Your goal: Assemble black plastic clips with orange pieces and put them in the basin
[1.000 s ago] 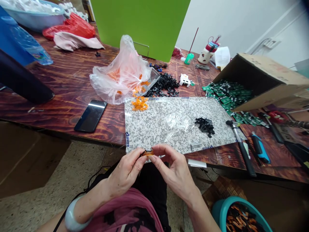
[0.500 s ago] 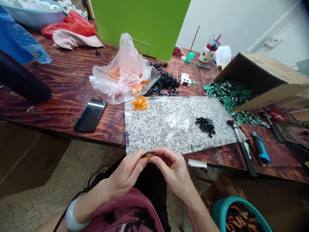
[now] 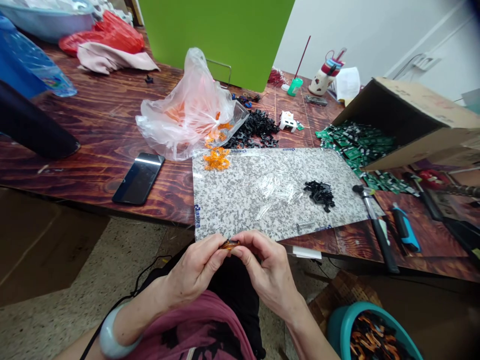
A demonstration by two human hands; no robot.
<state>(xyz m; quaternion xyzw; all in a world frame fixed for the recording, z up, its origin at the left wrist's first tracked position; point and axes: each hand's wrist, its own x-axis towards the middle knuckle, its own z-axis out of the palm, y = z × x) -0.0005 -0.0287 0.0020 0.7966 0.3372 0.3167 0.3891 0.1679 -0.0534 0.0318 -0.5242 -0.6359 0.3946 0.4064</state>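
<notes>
Pinched between the fingertips of both hands is a small orange and black plastic part (image 3: 229, 244), held over my lap just off the table's front edge. My left hand (image 3: 198, 265) grips its left end, and my right hand (image 3: 264, 262) its right end; the fingers cover much of it. On the speckled grey mat (image 3: 232, 200) beyond lie a pile of orange plastic pieces (image 3: 216, 159), a spread of thin clear strips (image 3: 275, 186) and a small heap of black pieces (image 3: 320, 195).
A phone (image 3: 138, 179) lies left of the mat, behind it a plastic bag (image 3: 187, 115) and more black parts (image 3: 258, 127). At right are a hammer (image 3: 378, 235), a blue-handled tool (image 3: 406, 229) and a cardboard box (image 3: 420, 107) spilling green circuit boards (image 3: 356, 142). A teal bucket (image 3: 337, 325) stands below.
Both hands stay closed on the orange and black part, which has tilted slightly and sits a touch lower. The view has shifted a little; nothing else has visibly moved.
</notes>
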